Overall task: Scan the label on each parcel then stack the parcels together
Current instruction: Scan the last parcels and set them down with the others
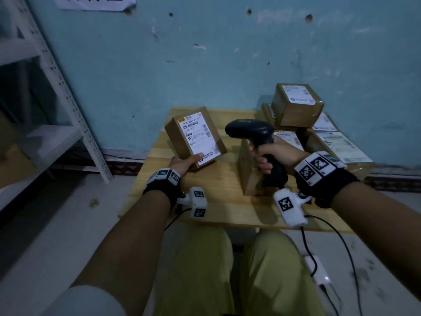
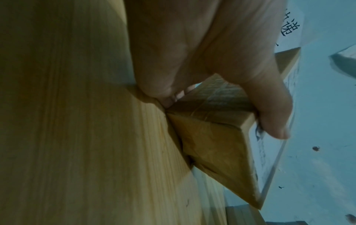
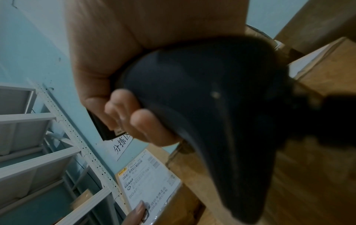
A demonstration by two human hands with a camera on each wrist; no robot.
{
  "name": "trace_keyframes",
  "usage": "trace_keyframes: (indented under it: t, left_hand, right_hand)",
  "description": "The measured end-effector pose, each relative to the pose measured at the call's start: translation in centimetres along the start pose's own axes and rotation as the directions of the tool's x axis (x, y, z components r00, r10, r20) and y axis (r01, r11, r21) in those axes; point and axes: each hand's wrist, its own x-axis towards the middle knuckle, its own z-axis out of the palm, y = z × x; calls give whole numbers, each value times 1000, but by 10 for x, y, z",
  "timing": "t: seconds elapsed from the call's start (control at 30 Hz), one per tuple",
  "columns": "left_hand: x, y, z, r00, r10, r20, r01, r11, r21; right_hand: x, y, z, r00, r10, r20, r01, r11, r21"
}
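Note:
My left hand (image 1: 185,163) grips a small brown parcel (image 1: 194,137) by its near corner and holds it tilted above the wooden table (image 1: 218,201), its white label (image 1: 200,136) facing up. The thumb lies on the label's lower edge. In the left wrist view the same parcel (image 2: 212,137) is held between thumb and fingers. My right hand (image 1: 271,153) is wrapped around the handle of a black barcode scanner (image 1: 250,130), whose head points left toward the held parcel. The right wrist view shows the scanner (image 3: 202,99) up close, with the labelled parcel (image 3: 148,182) beyond it.
Another brown parcel (image 1: 247,169) stands on the table just behind the scanner handle. Several labelled parcels (image 1: 296,106) are piled at the table's far right corner. A grey metal shelf (image 1: 41,99) stands on the left. Cables (image 1: 319,247) hang from my right wrist.

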Motion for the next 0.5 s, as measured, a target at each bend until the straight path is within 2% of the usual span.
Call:
trace_keyframes:
  t: [0.3,0.43,0.5]
  left_hand:
    - [-13,12,4,999,-44,-20,43,999,-14]
    - [-17,35,11,988,-146,-43,142,987,-73]
    - [-9,44,16,979,-199,-37,198,980,-38]
  right_hand:
    - [-3,-2,2,1000,-5,3,5,1000,-2]
    - [-4,-3,2,1000,10,28,-10,1000,13]
    - [-4,-3,0,999,24,23,-25,999,26]
